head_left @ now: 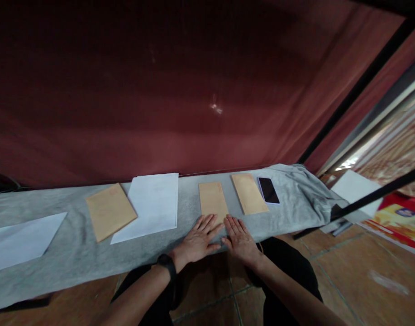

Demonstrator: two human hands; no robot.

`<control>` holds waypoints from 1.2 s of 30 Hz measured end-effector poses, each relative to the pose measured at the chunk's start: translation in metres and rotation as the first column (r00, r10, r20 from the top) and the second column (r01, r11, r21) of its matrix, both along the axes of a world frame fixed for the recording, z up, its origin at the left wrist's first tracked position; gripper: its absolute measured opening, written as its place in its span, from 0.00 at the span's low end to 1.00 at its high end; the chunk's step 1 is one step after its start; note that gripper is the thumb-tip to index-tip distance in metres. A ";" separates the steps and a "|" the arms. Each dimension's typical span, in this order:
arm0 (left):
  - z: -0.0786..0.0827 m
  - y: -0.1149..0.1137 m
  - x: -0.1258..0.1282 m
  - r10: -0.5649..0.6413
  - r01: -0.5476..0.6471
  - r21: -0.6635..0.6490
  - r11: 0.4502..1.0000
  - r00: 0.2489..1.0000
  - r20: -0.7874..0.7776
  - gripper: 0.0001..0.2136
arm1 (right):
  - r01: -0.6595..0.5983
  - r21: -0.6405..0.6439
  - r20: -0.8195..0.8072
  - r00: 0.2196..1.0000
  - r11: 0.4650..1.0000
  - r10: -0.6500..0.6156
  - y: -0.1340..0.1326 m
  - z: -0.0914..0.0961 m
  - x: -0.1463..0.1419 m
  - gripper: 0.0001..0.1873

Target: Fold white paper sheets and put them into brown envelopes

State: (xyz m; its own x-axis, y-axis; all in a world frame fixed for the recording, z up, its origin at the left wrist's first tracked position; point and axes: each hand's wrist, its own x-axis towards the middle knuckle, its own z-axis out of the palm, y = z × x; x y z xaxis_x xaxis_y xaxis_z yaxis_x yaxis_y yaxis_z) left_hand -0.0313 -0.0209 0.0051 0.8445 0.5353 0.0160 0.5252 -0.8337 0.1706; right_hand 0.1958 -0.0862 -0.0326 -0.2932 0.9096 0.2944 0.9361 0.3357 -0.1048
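Note:
My left hand (197,240) lies flat on the grey cloth (74,253), fingers stretched out, its fingertips at the near edge of a narrow brown envelope (212,199). My right hand (240,240) rests flat beside it, fingers also spread, holding nothing. A black band sits on my left wrist. A second brown envelope (249,193) lies just right of the first, with a dark phone (269,190) next to it.
A white sheet (153,203) and a wider brown envelope (110,210) lie to the left, and another white sheet (20,242) at far left. A dark red curtain hangs behind. Tiled floor, white paper (355,186) and a black bar (363,201) are at right.

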 end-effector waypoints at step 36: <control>0.016 -0.015 0.063 0.290 -0.208 0.379 0.902 0.941 -0.174 0.15 | 0.067 -0.381 -0.082 0.991 0.922 -0.106 0.044 0.064 0.006 0.24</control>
State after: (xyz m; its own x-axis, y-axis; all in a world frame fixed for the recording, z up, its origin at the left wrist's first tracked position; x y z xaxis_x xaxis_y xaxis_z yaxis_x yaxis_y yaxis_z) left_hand 0.0319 -0.0363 0.0208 0.6875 0.7228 0.0703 0.7134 -0.6540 -0.2518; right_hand 0.2015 -0.0423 0.0317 -0.1956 0.9793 -0.0515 0.9379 0.1715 -0.3015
